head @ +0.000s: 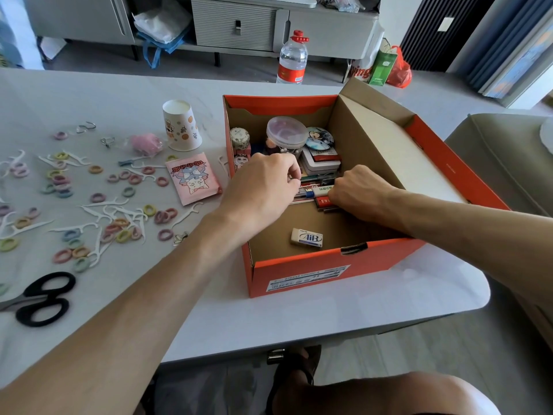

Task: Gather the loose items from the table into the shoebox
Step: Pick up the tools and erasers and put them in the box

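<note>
- 1 pale table (125,85) is filling most of the view, carrying everything described below.
- 1 orange shoebox (329,272) is sitting open on the right part of the table, its lid (389,151) standing up along the right side.
- 2 bare hands are reaching into the shoebox: the left hand (263,187) is curling over a row of pens and small packets (311,191) in the middle of the box, and the right hand (359,193) is bunching into a fist on the same row; I cannot tell exactly what either hand is pinching, since the fingertips are hiding.
- 1 clear round tub (285,136), 1 round badge (319,138) and 1 flat tin (320,164) are crowding the far end of the box.
- 1 white eraser (306,237) is lying alone on the near floor of the box.
- 1 paper cup (181,125) is standing upside down on the table, left of the box.
- 1 pink packet (193,178) is lying just near of the cup.
- 1 pair of black-handled scissors (42,298) is resting at the near left.
- Many pastel hair ties (163,217) and white floss picks (98,212) are lying scattered across the left of the table, outside the box.
</note>
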